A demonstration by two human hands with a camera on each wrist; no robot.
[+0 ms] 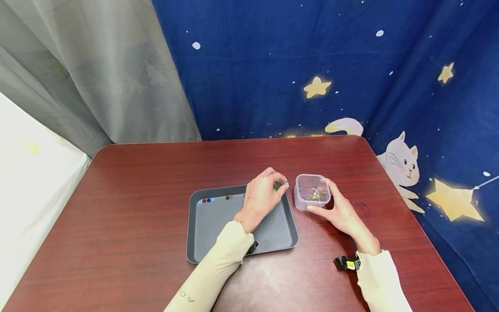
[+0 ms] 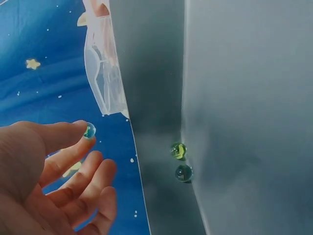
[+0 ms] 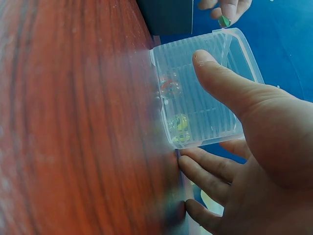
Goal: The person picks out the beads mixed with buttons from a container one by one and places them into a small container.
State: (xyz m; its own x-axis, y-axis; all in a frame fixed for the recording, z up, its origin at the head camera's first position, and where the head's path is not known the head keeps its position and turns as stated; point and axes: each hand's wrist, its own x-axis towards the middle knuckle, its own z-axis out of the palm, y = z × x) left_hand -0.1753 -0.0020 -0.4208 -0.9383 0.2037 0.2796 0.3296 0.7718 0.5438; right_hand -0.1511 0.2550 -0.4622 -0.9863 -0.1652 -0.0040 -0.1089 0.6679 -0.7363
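Note:
My left hand point(image 1: 258, 197) reaches over the right side of the grey tray point(image 1: 218, 234). Its thumb and index finger pinch a clear glass marble point(image 2: 89, 130) with a green and blue swirl. Just right of the tray stands an open, clear plastic box point(image 1: 298, 200), with green-yellow marbles point(image 1: 315, 196) at its bottom. My right hand point(image 1: 343, 214) holds the box, thumb along the near side and fingers round the far right side. The pinched marble is close to the box's left rim. Two more marbles, one green-yellow point(image 2: 179, 151) and one dark point(image 2: 184, 173), lie in the tray.
Along the tray's far edge lies a row of red, blue and pale marbles point(image 1: 206, 200), with a dark pair point(image 1: 228, 197) farther right. A reddish-brown wooden table point(image 1: 128, 225) bears everything. A blue star-patterned curtain point(image 1: 265, 69) hangs behind it.

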